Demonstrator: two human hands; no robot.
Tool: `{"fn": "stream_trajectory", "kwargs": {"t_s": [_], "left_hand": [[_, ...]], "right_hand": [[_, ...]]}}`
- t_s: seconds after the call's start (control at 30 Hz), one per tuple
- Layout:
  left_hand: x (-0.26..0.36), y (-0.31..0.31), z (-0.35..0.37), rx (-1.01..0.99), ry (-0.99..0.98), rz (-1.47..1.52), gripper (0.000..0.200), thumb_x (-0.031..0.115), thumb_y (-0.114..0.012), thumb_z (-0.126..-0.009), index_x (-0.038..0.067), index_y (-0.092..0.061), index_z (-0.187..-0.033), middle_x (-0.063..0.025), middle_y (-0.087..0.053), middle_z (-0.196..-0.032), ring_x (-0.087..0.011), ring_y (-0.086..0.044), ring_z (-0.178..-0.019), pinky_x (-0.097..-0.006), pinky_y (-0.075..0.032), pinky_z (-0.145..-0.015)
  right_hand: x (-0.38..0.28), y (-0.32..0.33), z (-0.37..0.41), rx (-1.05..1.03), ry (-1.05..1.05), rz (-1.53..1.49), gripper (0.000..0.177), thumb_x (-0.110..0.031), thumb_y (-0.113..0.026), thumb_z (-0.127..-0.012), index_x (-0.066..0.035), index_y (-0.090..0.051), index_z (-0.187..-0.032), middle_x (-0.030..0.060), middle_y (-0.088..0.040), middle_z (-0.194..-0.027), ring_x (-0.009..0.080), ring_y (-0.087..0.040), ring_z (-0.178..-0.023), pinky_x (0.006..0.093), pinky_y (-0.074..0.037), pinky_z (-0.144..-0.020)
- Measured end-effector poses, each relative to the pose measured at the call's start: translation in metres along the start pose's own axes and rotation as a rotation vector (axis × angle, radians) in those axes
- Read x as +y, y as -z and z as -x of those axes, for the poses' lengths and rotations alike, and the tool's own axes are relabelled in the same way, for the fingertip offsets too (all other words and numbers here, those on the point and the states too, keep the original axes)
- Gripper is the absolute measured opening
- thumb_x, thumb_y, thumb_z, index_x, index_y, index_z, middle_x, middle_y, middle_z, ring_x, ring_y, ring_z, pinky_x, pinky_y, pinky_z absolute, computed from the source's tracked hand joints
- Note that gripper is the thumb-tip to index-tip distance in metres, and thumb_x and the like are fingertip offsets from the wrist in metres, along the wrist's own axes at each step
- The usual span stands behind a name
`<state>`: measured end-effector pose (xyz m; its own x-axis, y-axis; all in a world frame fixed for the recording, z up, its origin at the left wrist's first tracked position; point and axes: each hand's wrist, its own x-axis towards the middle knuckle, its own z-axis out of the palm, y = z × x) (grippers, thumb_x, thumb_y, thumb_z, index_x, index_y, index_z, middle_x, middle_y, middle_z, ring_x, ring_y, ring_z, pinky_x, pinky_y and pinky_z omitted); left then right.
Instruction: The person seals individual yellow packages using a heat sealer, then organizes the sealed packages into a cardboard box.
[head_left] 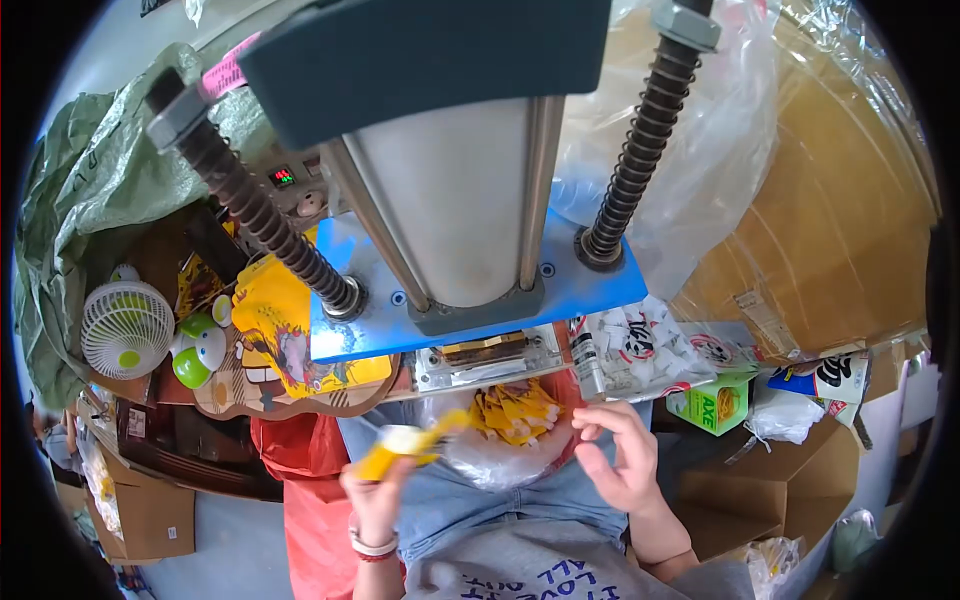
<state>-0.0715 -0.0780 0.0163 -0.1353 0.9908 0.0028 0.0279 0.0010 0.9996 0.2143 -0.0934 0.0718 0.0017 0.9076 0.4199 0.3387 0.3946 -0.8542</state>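
Yellow packet (410, 445) pinched in left hand (375, 500).
Right hand (618, 462) loosely curled, empty; green "AXE" box (712, 405) at its 2 o'clock.

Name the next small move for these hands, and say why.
Probably lift the yellow piece toward the metal fixture under the blue plate: the left hand pinches it just below, and the right hand is empty.

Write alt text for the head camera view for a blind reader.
The left hand holds a small yellow packet while the right hand hovers beside a clear bag of yellow pieces on the lap. Above stands a press with a blue plate and two springs.
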Motion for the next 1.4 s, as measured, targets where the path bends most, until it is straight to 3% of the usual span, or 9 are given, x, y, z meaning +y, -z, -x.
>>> {"fn": "stream_trajectory", "kwargs": {"t_s": [0.23, 0.43, 0.63, 0.77, 0.83, 0.97, 1.1, 1.23, 1.4], "left_hand": [[-0.027, 0.059, 0.005, 0.132, -0.078, 0.314, 0.027, 0.010, -0.066, -0.094, -0.001, -0.059, -0.117, -0.0063, -0.067, -0.111, -0.0140, -0.064, -0.097, -0.0299, -0.050, -0.088], [-0.058, 0.052, 0.036, 0.193, 0.033, 0.242, 0.041, 0.010, -0.072, -0.087, -0.003, -0.056, -0.123, -0.0087, -0.068, -0.110, -0.0181, -0.066, -0.095, -0.0335, -0.052, -0.087], [-0.022, 0.039, 0.027, 0.056, 0.629, 0.210, 0.014, 0.008, -0.071, -0.090, 0.001, -0.071, -0.103, -0.0032, -0.070, -0.095, -0.0089, -0.063, -0.083, -0.0237, -0.050, -0.071], [-0.021, 0.025, 0.015, 0.087, 0.555, 0.340, 0.017, 0.015, -0.069, -0.093, 0.002, -0.072, -0.104, 0.0004, -0.070, -0.087, -0.0062, -0.061, -0.073, -0.0199, -0.046, -0.063], [-0.012, 0.027, 0.012, 0.014, 0.556, 0.297, 0.018, 0.015, -0.070, -0.093, 0.002, -0.072, -0.105, -0.0001, -0.071, -0.089, -0.0060, -0.061, -0.075, -0.0197, -0.046, -0.065], [-0.038, 0.022, 0.026, -0.038, 0.367, 0.198, 0.021, 0.010, -0.073, -0.090, -0.003, -0.071, -0.105, -0.0050, -0.072, -0.096, -0.0105, -0.066, -0.086, -0.0263, -0.053, -0.080], [-0.024, 0.014, 0.038, -0.121, 0.119, -0.149, 0.015, 0.015, -0.076, -0.088, 0.000, -0.074, -0.090, -0.0024, -0.068, -0.067, -0.0033, -0.054, -0.058, -0.0238, -0.043, -0.052], [-0.012, -0.003, 0.051, -0.240, -0.051, -0.252, 0.013, 0.011, -0.075, -0.087, -0.001, -0.073, -0.089, -0.0078, -0.065, -0.063, -0.0081, -0.056, -0.055, -0.0260, -0.043, -0.052], [0.018, -0.031, 0.060, -0.361, -0.178, -0.322, 0.009, 0.007, -0.074, -0.086, -0.002, -0.075, -0.089, -0.0064, -0.067, -0.065, -0.0060, -0.054, -0.056, -0.0243, -0.041, -0.051]], "right_hand": [[0.210, -0.072, 0.063, -0.555, -0.614, 0.010, 0.030, -0.022, -0.063, -0.094, -0.002, -0.062, -0.116, 0.0167, -0.069, -0.103, 0.0268, -0.068, -0.094, 0.0365, -0.052, -0.080], [0.422, -0.200, 0.075, -0.405, -0.298, 0.414, 0.041, -0.025, -0.060, -0.091, -0.008, -0.059, -0.128, 0.0205, -0.054, -0.137, 0.0384, -0.046, -0.128, 0.0453, -0.034, -0.108], [0.430, -0.252, 0.044, -0.547, -0.546, 0.253, 0.052, -0.023, -0.059, -0.091, -0.004, -0.050, -0.139, 0.0213, -0.041, -0.149, 0.0365, -0.036, -0.139, 0.0419, -0.028, -0.116], [0.459, -0.279, 0.116, -0.491, -0.471, 0.379, 0.054, -0.021, -0.057, -0.092, -0.003, -0.047, -0.142, 0.0217, -0.037, -0.151, 0.0363, -0.034, -0.141, 0.0416, -0.026, -0.118], [0.472, -0.271, 0.136, -0.852, -0.812, 0.154, 0.048, -0.020, -0.050, -0.094, -0.004, -0.052, -0.139, 0.0229, -0.030, -0.155, 0.0351, -0.028, -0.145, 0.0422, -0.026, -0.118], [0.377, -0.226, 0.081, -0.977, -0.551, 0.648, 0.036, -0.026, -0.047, -0.094, -0.007, -0.072, -0.111, 0.0232, -0.068, -0.111, 0.0346, -0.069, -0.099, 0.0422, -0.050, -0.094], [0.190, -0.115, 0.037, -0.372, -0.452, -0.255, 0.023, -0.017, -0.062, -0.087, -0.003, -0.073, -0.101, 0.0112, -0.065, -0.090, 0.0229, -0.063, -0.088, 0.0335, -0.049, -0.078], [0.026, -0.034, 0.006, -0.311, -0.196, -0.311, 0.033, -0.021, -0.072, -0.086, -0.011, -0.071, -0.118, 0.0049, -0.053, -0.099, 0.0177, -0.055, -0.095, 0.0304, -0.044, -0.087], [0.004, -0.030, 0.017, -0.273, 0.094, -0.059, 0.041, -0.014, -0.084, -0.075, -0.010, -0.073, -0.114, 0.0045, -0.051, -0.095, 0.0157, -0.055, -0.088, 0.0271, -0.047, -0.073]]}}
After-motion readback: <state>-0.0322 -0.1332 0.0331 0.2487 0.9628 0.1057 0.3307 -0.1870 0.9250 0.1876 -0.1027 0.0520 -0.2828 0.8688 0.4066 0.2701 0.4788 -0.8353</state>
